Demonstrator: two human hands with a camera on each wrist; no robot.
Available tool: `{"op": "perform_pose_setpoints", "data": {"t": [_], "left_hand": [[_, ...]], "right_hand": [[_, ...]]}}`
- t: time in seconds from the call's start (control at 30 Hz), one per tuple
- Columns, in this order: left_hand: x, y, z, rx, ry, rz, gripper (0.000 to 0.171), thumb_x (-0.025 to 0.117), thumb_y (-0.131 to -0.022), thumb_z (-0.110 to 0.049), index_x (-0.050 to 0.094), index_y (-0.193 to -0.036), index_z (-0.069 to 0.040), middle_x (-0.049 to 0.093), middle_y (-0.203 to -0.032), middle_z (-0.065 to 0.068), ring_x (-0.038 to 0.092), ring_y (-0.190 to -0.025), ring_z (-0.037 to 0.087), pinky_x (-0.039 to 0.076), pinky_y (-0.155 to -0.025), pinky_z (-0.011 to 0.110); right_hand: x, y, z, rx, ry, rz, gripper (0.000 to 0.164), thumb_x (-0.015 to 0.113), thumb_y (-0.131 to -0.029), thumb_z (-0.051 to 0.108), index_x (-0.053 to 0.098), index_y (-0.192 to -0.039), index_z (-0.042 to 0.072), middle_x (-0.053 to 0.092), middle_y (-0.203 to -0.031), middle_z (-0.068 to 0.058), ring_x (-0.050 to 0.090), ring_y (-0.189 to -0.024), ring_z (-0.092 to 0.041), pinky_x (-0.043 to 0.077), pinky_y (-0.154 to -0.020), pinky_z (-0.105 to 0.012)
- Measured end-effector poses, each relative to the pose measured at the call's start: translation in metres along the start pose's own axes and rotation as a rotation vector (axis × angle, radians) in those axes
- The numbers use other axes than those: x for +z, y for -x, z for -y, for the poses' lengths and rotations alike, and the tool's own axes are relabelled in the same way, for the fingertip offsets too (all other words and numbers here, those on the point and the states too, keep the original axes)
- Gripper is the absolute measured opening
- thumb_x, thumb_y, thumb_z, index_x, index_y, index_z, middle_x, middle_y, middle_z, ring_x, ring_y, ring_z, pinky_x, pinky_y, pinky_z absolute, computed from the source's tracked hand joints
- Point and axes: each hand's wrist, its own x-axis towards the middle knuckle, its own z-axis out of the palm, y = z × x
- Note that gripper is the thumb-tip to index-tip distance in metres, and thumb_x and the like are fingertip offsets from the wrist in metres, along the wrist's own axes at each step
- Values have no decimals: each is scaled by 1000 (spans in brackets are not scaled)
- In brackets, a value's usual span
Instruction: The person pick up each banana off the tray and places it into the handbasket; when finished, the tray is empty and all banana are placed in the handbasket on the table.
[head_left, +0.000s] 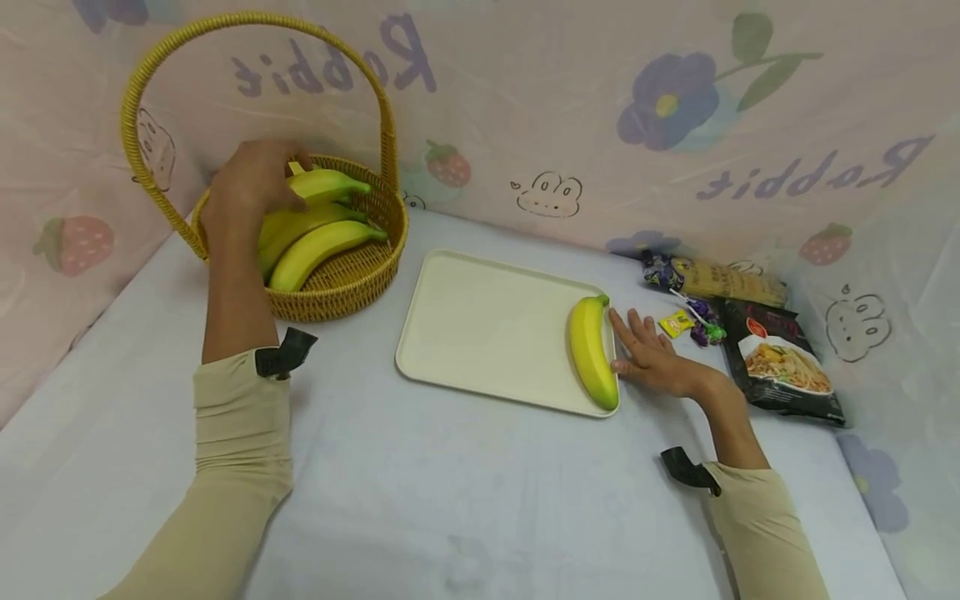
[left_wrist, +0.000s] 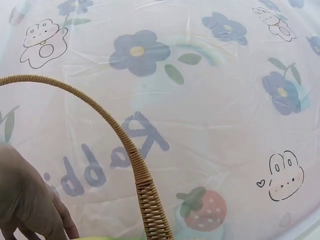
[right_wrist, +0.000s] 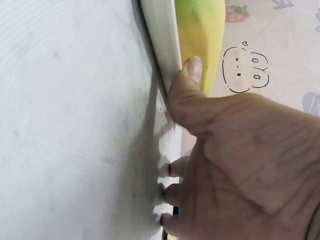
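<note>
In the head view my left hand [head_left: 251, 179] reaches into a wicker basket [head_left: 337, 307] at the left. Its thumb and finger straddle the uppermost banana [head_left: 326, 185], gripping its near end; the other fingertips are hidden. More bananas [head_left: 322, 250] lie below it in the basket. One banana [head_left: 591, 352] lies along the right side of a cream tray [head_left: 487, 325]. My right hand [head_left: 656, 362] rests beside that side, fingers spread. In the right wrist view its thumb [right_wrist: 187, 95] lies over the tray's rim, against the banana [right_wrist: 200, 35].
Right of the tray lie a yellow wrapped sweet [head_left: 677, 323], lollipops [head_left: 705, 325], a black noodle packet [head_left: 783, 358] and a long tan packet [head_left: 720, 279]. The tall basket handle [head_left: 258, 18] arches above my left hand. A printed curtain [head_left: 495, 108] hangs behind the table.
</note>
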Motion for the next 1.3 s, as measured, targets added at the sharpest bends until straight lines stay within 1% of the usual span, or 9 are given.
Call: {"op": "perform_pose_setpoints", "data": {"t": [0.13, 0.3, 0.43, 0.57, 0.77, 0.83, 1.03, 1.13, 1.3], "left_hand": [[2, -4, 5, 1, -2, 16, 61, 72, -93, -1, 49, -149, 1, 46, -146, 38, 44, -133, 52, 44, -105, 68], [5, -8, 9, 5, -12, 39, 62, 71, -93, 1, 47, -150, 5, 34, -156, 40, 32, -143, 56, 37, -116, 69], [6, -9, 13, 0, -14, 47, 62, 70, -93, 1, 46, -150, 7, 36, -153, 41, 35, -139, 56, 37, -115, 69], [6, -10, 13, 4, -11, 47, 62, 70, -93, 1, 46, -150, 7, 36, -152, 41, 34, -139, 56, 37, -114, 69], [6, -10, 13, -23, -9, 55, 63, 69, -93, 2, 46, -151, 6, 15, -165, 41, 16, -154, 57, 31, -121, 70], [6, -10, 13, -29, -15, 54, 63, 69, -93, 3, 45, -151, 6, 13, -165, 42, 19, -153, 58, 34, -119, 70], [7, -10, 14, -70, -12, 58, 67, 66, -94, 2, 40, -156, 1, 8, -165, 43, 28, -144, 62, 43, -108, 72], [7, -10, 14, -88, -7, 60, 70, 67, -95, 2, 38, -158, -1, 7, -165, 43, 26, -144, 64, 42, -107, 73], [7, -12, 14, -70, -15, 55, 72, 70, -94, 0, 38, -158, -1, 7, -164, 44, 22, -146, 67, 39, -110, 75]], "right_hand": [[2, 0, 0, 18, 23, -5, 91, 43, -105, 65, -15, -167, 32, -29, -170, -24, -30, -154, -52, -15, -120, -77], [-3, 4, 14, 11, -1, 17, 92, 48, -107, 52, -14, -167, 21, -29, -167, -30, -31, -151, -57, -19, -117, -79], [-6, 4, 22, 40, 44, 34, 90, 48, -109, 45, -15, -167, 16, -28, -167, -31, -29, -152, -58, -16, -118, -79], [-6, 4, 20, 30, 37, 23, 90, 48, -109, 46, -15, -167, 16, -29, -167, -32, -30, -151, -58, -17, -117, -79], [-3, 6, 17, 3, -4, 5, 91, 49, -107, 52, -14, -168, 23, -28, -167, -31, -31, -151, -58, -19, -117, -79], [-2, 6, 17, 12, 6, 7, 91, 48, -107, 53, -14, -168, 22, -28, -168, -29, -30, -152, -56, -19, -118, -78], [-2, 2, 21, 42, 53, 25, 88, 48, -110, 44, -13, -167, 16, -26, -168, -30, -27, -153, -57, -15, -120, -78], [-3, 2, 22, 46, 57, 28, 89, 48, -110, 43, -14, -167, 16, -26, -168, -31, -27, -153, -58, -15, -120, -78], [-3, 3, 21, 46, 42, 26, 87, 46, -110, 44, -14, -167, 17, -28, -168, -29, -29, -153, -56, -16, -120, -77]]}}
